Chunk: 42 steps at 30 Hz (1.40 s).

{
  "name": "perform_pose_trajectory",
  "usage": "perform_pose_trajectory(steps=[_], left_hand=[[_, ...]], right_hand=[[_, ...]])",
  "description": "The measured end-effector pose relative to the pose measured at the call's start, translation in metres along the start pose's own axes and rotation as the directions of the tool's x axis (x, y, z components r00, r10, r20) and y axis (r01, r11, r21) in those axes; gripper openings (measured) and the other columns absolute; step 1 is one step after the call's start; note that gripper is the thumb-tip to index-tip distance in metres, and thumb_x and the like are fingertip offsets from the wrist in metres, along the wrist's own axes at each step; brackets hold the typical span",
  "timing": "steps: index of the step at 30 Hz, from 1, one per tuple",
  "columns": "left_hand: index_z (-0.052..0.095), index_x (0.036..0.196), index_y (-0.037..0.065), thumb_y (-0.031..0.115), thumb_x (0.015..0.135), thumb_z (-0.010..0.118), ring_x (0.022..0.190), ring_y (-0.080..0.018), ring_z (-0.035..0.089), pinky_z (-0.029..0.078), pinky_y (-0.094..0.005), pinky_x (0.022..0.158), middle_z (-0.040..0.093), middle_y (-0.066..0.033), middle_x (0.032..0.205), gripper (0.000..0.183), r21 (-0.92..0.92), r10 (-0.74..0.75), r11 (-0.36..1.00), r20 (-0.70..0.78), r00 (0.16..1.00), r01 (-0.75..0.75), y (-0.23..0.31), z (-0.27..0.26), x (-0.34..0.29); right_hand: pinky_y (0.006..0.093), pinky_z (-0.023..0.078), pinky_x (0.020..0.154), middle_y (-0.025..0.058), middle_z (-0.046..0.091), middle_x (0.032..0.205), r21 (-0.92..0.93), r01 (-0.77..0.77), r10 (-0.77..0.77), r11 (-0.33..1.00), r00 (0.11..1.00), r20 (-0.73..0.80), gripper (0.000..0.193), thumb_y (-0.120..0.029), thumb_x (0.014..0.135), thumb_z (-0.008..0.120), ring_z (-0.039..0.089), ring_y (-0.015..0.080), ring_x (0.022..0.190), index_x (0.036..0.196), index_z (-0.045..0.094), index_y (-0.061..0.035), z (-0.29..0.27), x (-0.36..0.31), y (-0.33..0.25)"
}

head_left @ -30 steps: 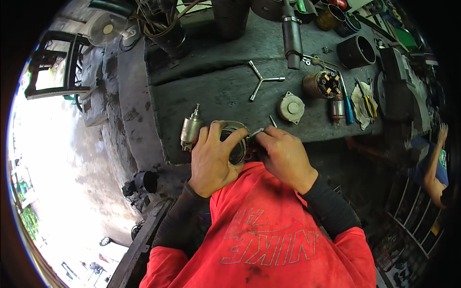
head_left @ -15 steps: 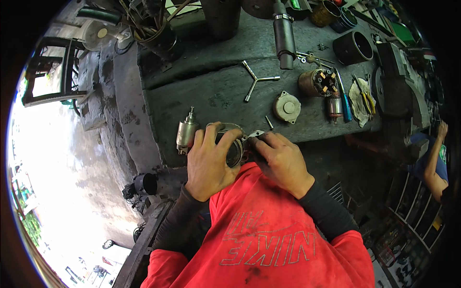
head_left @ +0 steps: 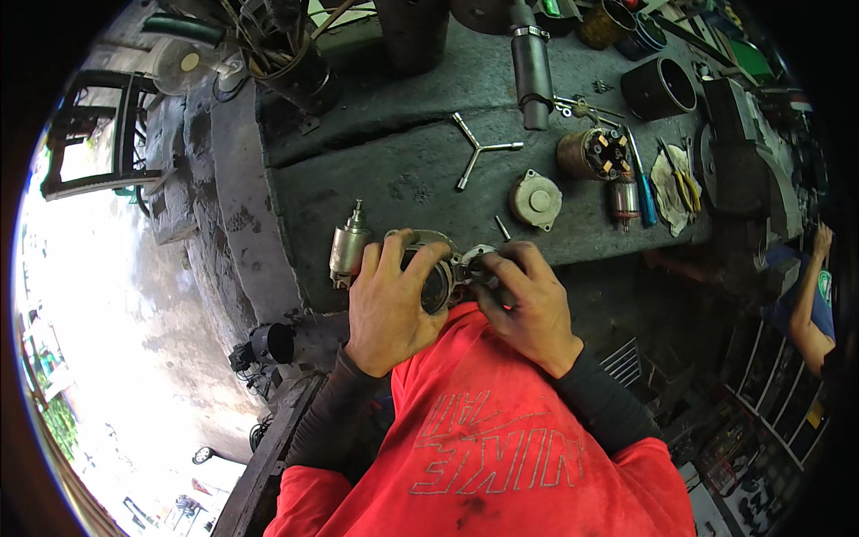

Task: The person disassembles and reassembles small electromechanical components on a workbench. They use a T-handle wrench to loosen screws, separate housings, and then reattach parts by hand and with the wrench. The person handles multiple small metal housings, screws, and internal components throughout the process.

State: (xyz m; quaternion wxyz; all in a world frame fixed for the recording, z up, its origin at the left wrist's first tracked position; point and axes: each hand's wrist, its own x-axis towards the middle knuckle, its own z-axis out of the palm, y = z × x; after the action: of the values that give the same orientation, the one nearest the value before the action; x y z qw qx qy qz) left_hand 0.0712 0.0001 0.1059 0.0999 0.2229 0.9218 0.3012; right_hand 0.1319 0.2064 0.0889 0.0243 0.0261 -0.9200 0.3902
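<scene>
At the bench's front edge, my left hand is wrapped around a round metal motor housing with a dark open bore. My right hand is closed at the smaller flanged opening on the housing's right side, thumb and fingertips drawn together there. Whatever those fingertips may pinch is hidden. Left of the housing, a silver starter solenoid stands upright. A small metal bolt lies just beyond my right hand, and farther off is a round metal end cover.
A Y-shaped socket wrench lies mid-bench. To the right are a motor body with brushes, an armature, a blue-handled screwdriver, pliers on a rag and a large vise. Another person's arm shows at far right.
My right hand has shifted and turned slightly at the flanged opening, so more of its rim shows. My left hand keeps its hold on the housing, nearly still.
</scene>
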Motion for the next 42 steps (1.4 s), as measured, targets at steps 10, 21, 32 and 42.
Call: perform_pose_trajectory(steps=[10,21,32,42], left_hand=[[0.069,0.124,0.014,0.014,0.065,0.087,0.115,-0.0409,0.061,0.053,-0.0492,0.096,0.063,-0.0176,0.126,0.062,-0.012,-0.034,0.999,-0.059,0.998,0.034,0.007,0.007,0.000],[0.069,0.127,0.019,0.012,0.066,0.086,0.107,-0.0375,0.059,0.053,-0.0466,0.090,0.062,-0.0139,0.127,0.064,0.024,-0.024,0.999,-0.077,0.997,0.026,0.006,0.010,0.001],[0.070,0.122,0.011,0.014,0.067,0.088,0.112,-0.0416,0.061,0.052,-0.0495,0.096,0.063,-0.0182,0.124,0.058,0.018,-0.044,0.999,-0.061,0.997,0.045,0.011,0.009,0.005],[0.070,0.121,0.011,0.016,0.070,0.089,0.111,-0.0412,0.061,0.051,-0.0502,0.098,0.062,-0.0185,0.123,0.055,0.039,-0.032,0.999,-0.088,0.996,0.036,0.010,0.011,0.002]], right_hand=[[0.0472,0.048,0.101,0.0187,0.064,0.137,-0.044,-0.173,0.168,0.984,0.982,-0.091,0.037,-0.031,0.080,0.091,0.060,0.0370,0.122,0.104,0.081,-0.0043,0.020,-0.009,-0.001],[0.0378,0.058,0.093,0.0182,0.066,0.132,0.275,-0.376,0.407,0.885,0.911,-0.067,0.028,-0.020,0.087,0.090,0.070,0.0306,0.112,0.104,0.082,0.0010,0.034,0.000,-0.003],[0.0366,0.059,0.088,0.0167,0.067,0.131,0.301,-0.442,0.469,0.845,0.883,-0.020,0.026,-0.018,0.086,0.091,0.070,0.0289,0.111,0.102,0.081,0.0016,0.035,0.006,0.001],[0.0366,0.059,0.085,0.0168,0.066,0.134,0.245,-0.352,0.375,0.903,0.925,-0.054,0.028,-0.012,0.083,0.089,0.070,0.0307,0.110,0.104,0.078,0.0026,0.032,-0.001,-0.004]])
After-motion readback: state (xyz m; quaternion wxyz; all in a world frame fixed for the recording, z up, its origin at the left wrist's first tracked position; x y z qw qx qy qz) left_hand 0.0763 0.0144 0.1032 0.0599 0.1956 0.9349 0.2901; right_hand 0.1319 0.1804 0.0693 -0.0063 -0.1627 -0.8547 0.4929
